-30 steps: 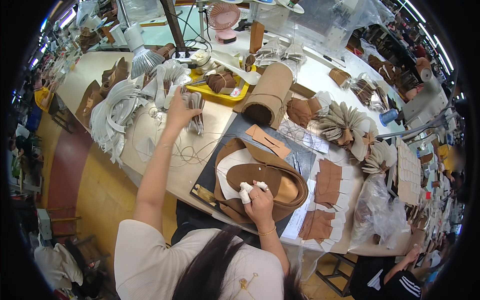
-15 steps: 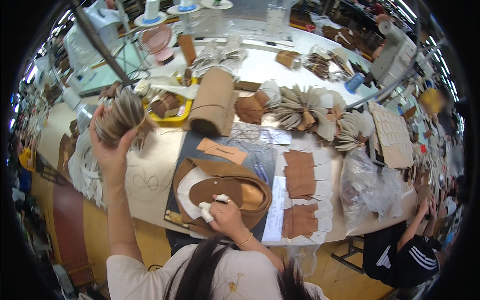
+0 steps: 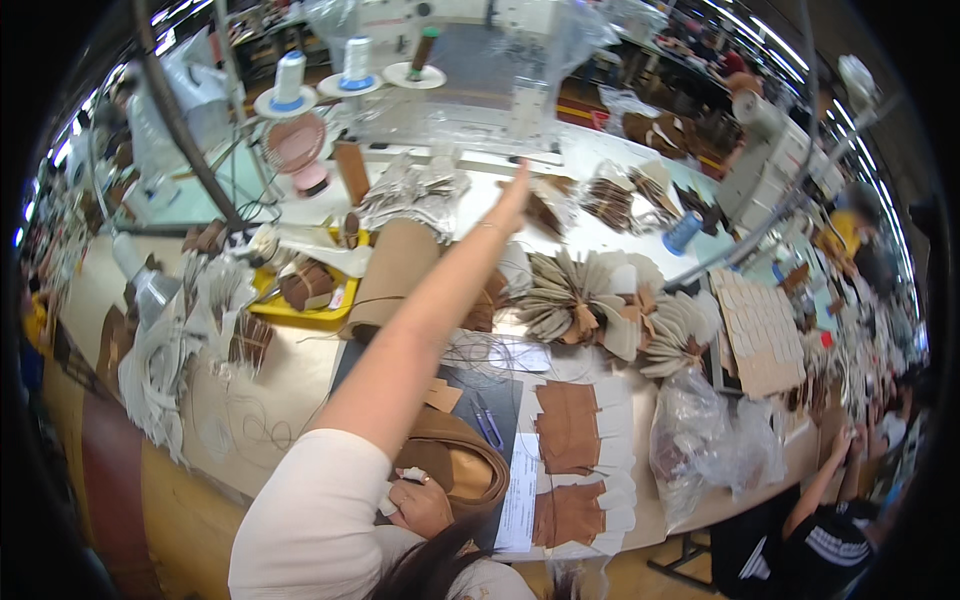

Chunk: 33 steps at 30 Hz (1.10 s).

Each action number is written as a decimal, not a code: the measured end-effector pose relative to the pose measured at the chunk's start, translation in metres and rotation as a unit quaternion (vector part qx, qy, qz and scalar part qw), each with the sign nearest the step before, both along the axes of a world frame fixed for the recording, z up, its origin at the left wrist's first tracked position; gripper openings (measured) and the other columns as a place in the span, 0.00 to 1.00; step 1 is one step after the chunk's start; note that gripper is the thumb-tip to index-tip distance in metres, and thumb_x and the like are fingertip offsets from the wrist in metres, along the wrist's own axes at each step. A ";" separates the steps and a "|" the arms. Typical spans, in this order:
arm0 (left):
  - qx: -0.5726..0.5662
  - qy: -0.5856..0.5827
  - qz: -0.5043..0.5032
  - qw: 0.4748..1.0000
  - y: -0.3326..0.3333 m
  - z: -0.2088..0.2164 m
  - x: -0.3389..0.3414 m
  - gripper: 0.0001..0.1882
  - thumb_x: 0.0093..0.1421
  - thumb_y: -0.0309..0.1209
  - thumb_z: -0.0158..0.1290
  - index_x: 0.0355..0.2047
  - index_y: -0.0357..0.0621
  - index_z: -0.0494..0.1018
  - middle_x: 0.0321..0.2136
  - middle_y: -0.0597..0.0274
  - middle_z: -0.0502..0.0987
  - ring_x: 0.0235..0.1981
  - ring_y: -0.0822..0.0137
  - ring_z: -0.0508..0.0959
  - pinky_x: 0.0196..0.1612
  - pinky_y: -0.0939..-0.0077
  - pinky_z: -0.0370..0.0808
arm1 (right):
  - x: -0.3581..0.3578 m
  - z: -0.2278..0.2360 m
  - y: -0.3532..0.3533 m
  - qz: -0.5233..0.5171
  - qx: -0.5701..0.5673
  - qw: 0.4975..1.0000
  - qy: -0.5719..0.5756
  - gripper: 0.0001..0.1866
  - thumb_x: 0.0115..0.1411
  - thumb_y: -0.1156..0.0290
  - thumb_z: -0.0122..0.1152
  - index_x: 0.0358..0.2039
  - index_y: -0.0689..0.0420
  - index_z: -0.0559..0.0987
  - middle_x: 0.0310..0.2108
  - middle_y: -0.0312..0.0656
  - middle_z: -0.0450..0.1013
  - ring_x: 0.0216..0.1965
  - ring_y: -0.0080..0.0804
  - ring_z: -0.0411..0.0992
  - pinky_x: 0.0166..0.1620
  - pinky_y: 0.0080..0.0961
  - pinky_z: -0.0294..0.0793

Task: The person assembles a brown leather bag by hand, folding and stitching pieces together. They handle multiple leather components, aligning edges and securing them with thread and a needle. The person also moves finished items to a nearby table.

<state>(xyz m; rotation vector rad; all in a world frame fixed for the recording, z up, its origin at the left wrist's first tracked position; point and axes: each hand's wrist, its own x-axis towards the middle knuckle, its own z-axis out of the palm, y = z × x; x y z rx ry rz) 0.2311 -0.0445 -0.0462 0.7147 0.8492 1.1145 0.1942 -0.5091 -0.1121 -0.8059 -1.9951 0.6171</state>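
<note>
A reach across the table (image 3: 300, 390) is judged to be the step in hand. The left arm is stretched over the tan roll (image 3: 405, 270), and the left hand (image 3: 514, 198) is brought just beside the brown bundle (image 3: 545, 218) on the far part of the table. The left hand is seen nearly edge-on and is blurred; its fingers appear extended, but whether the grip is spread, pressed together or pinching the edge of the bundle cannot be told, nor can contact be confirmed.

The brown workpiece (image 3: 460, 428) is laid near the person's body, on the dark mat (image 3: 500, 385), and is partly hidden by the left arm and sleeve. The right hand (image 3: 422, 504) is rested at it with curled fingers, some wrapped in white; whether an edge is pinched there cannot be told. The purple tool (image 3: 488, 424) is seen just beyond the workpiece, with the paper (image 3: 518, 500) to its right.

For the bundle to be lifted, a firm closing of the left grip around it would be called for, and a path clear of the roll, while the workpiece is steadied by the right hand.
</note>
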 end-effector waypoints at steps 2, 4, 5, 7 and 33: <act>0.070 0.043 -0.097 0.992 -0.016 0.015 0.021 0.33 0.59 0.59 0.43 0.49 0.42 0.70 0.45 0.49 0.73 0.50 0.55 0.73 0.51 0.50 0.67 | 0.000 -0.003 -0.001 0.019 -0.004 1.000 -0.012 0.09 0.52 0.70 0.62 0.34 0.57 0.80 0.22 0.38 0.72 0.28 0.34 0.73 0.47 0.33 0.73; 0.187 0.288 -0.140 0.929 -0.045 0.048 0.017 0.27 0.57 0.46 0.56 0.47 0.36 0.72 0.42 0.48 0.74 0.46 0.58 0.75 0.39 0.54 0.76 | 0.000 -0.005 -0.004 0.018 -0.005 1.000 -0.023 0.09 0.52 0.71 0.62 0.34 0.57 0.80 0.22 0.38 0.72 0.28 0.34 0.73 0.46 0.33 0.72; 0.192 0.287 -0.108 0.932 -0.071 0.061 0.013 0.31 0.53 0.45 0.59 0.50 0.34 0.70 0.48 0.45 0.73 0.46 0.58 0.76 0.45 0.57 0.75 | 0.000 -0.005 -0.005 0.014 -0.004 1.000 -0.023 0.09 0.52 0.71 0.62 0.34 0.57 0.80 0.22 0.39 0.72 0.28 0.34 0.73 0.46 0.32 0.72; 0.425 0.274 -0.109 0.856 -0.127 0.075 -0.023 0.31 0.55 0.46 0.58 0.53 0.39 0.68 0.46 0.48 0.74 0.46 0.54 0.75 0.49 0.63 0.72 | -0.003 -0.004 -0.005 0.008 -0.004 1.000 -0.028 0.09 0.52 0.71 0.62 0.34 0.58 0.80 0.22 0.39 0.72 0.27 0.34 0.73 0.46 0.32 0.72; 0.352 0.522 0.344 0.697 -0.342 0.022 -0.317 0.41 0.44 0.30 0.68 0.57 0.37 0.61 0.49 0.48 0.71 0.48 0.56 0.74 0.53 0.66 0.70 | 0.003 0.001 -0.007 0.036 -0.018 0.998 0.047 0.43 0.50 0.37 0.61 0.60 0.51 0.65 0.47 0.46 0.74 0.32 0.36 0.76 0.46 0.36 0.71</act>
